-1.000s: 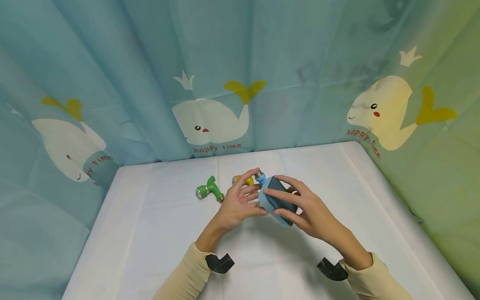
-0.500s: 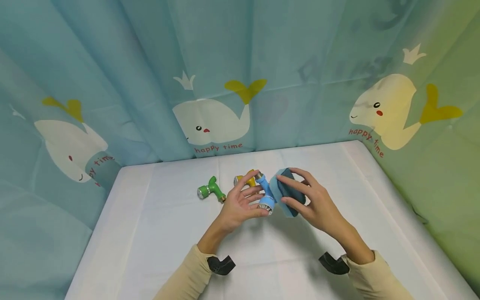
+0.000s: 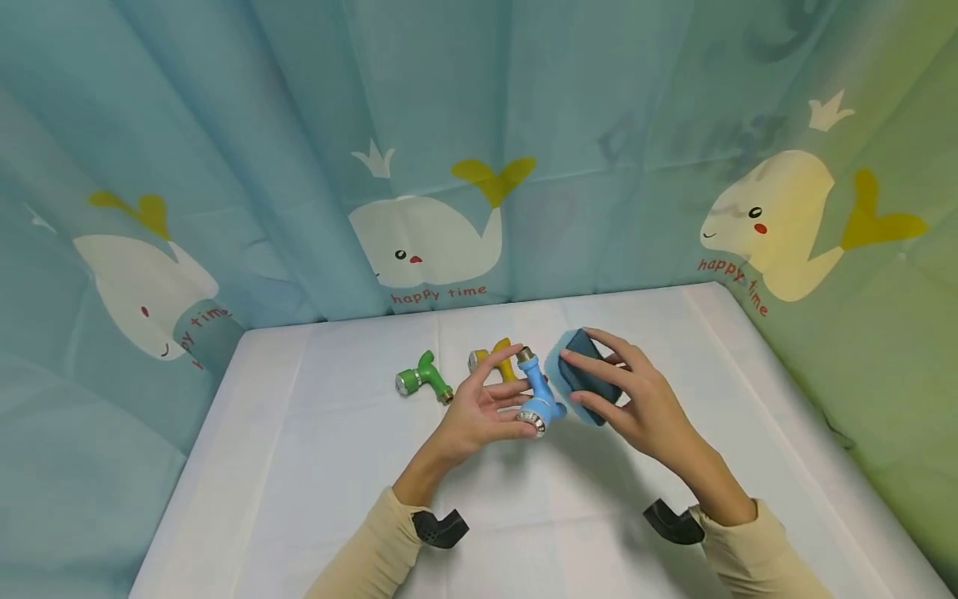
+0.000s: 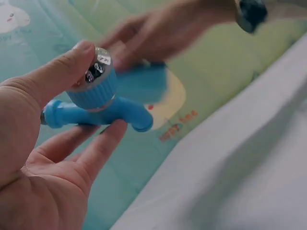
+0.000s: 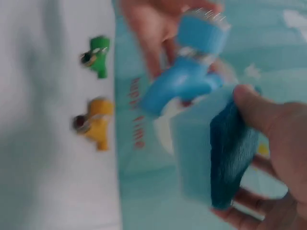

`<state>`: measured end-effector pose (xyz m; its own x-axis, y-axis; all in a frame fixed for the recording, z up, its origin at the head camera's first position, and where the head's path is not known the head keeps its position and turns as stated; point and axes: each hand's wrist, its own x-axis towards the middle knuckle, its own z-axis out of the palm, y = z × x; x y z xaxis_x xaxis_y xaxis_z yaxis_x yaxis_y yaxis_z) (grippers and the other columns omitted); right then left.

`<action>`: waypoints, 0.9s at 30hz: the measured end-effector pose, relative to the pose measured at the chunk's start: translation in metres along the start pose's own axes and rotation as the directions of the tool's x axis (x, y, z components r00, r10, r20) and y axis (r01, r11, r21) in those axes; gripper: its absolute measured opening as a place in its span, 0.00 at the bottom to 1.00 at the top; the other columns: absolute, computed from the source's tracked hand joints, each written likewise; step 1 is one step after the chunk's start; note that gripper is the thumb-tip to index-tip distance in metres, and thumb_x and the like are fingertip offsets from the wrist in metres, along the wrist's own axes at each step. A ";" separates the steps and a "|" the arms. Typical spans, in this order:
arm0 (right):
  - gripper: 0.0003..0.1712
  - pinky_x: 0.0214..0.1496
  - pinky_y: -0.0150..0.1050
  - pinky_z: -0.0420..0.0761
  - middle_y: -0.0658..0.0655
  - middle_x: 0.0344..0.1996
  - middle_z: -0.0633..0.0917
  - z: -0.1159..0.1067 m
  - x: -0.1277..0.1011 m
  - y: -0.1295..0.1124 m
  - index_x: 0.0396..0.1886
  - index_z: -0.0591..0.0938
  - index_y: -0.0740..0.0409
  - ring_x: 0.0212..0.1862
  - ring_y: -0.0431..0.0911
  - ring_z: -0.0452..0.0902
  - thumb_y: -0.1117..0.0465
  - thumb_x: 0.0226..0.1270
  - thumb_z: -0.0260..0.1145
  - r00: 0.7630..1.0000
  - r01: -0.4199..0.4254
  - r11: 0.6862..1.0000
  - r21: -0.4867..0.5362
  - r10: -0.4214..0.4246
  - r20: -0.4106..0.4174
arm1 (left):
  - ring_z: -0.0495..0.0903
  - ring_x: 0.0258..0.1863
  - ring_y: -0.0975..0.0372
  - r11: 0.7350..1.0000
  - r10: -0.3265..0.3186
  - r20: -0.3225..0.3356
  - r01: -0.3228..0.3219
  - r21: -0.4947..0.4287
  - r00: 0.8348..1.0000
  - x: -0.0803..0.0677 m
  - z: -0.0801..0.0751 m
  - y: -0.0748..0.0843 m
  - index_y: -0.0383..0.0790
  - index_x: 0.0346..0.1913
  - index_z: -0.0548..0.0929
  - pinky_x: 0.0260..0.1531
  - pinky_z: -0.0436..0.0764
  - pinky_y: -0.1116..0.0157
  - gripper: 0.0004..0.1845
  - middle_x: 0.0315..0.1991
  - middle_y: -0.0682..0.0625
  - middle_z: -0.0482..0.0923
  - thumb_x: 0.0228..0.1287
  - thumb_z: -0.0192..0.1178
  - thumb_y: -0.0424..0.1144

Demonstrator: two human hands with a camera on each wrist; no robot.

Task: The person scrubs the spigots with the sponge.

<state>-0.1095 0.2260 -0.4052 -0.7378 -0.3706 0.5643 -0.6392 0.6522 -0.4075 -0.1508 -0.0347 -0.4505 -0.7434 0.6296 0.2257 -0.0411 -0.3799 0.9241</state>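
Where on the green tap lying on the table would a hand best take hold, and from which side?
Probably by the green tap's middle body, pinched across from above. It lies flat on the white table, clear of the yellow tap, so nothing blocks its top. Its silvery ribbed cap faces the near left and a thin end points right; both look poorer to pinch than the thicker middle.

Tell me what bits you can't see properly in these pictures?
- Right hand: blurred in the left wrist view.
- Sponge: partly covered by right-hand fingers in the head view.
- Blue tap: smeared by motion in the right wrist view.
- Yellow tap: partly behind the left hand in the head view.
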 end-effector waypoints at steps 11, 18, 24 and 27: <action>0.31 0.40 0.47 0.85 0.59 0.71 0.74 0.002 0.003 -0.005 0.63 0.85 0.37 0.49 0.52 0.74 0.54 0.57 0.80 0.983 0.158 0.977 -0.146 -0.142 0.114 | 0.85 0.55 0.52 0.999 -0.030 0.019 0.031 -0.009 0.999 -0.006 -0.005 0.002 0.43 0.80 0.59 0.52 0.85 0.61 0.57 0.62 0.28 0.77 0.50 0.83 0.41; 0.26 0.41 0.49 0.85 0.57 0.73 0.72 -0.003 0.007 -0.007 0.64 0.84 0.36 0.48 0.54 0.73 0.49 0.66 0.75 0.986 0.165 0.973 -0.163 -0.158 0.061 | 0.83 0.58 0.51 0.999 -0.021 0.035 0.022 -0.023 0.999 -0.004 -0.006 -0.001 0.44 0.82 0.57 0.52 0.85 0.61 0.56 0.64 0.28 0.75 0.53 0.81 0.39; 0.23 0.39 0.48 0.85 0.59 0.72 0.73 0.004 0.008 -0.003 0.64 0.84 0.36 0.47 0.54 0.74 0.40 0.75 0.58 0.981 0.189 0.969 -0.161 -0.180 0.065 | 0.84 0.57 0.52 1.000 -0.017 0.043 0.017 -0.017 0.999 -0.005 -0.003 0.000 0.45 0.81 0.58 0.54 0.84 0.60 0.57 0.64 0.27 0.74 0.51 0.81 0.40; 0.25 0.35 0.47 0.83 0.60 0.71 0.73 0.003 0.009 0.002 0.63 0.86 0.39 0.46 0.54 0.73 0.38 0.75 0.58 0.989 0.145 0.977 -0.155 -0.145 0.013 | 0.83 0.58 0.53 0.999 -0.031 0.025 0.031 0.007 0.999 -0.005 -0.002 0.001 0.46 0.82 0.57 0.56 0.83 0.60 0.58 0.64 0.29 0.75 0.51 0.82 0.42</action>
<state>-0.1184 0.2217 -0.4034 -0.6402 -0.4694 0.6081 -0.6980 0.6860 -0.2053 -0.1483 -0.0395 -0.4516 -0.7248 0.6580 0.2042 -0.0598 -0.3554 0.9328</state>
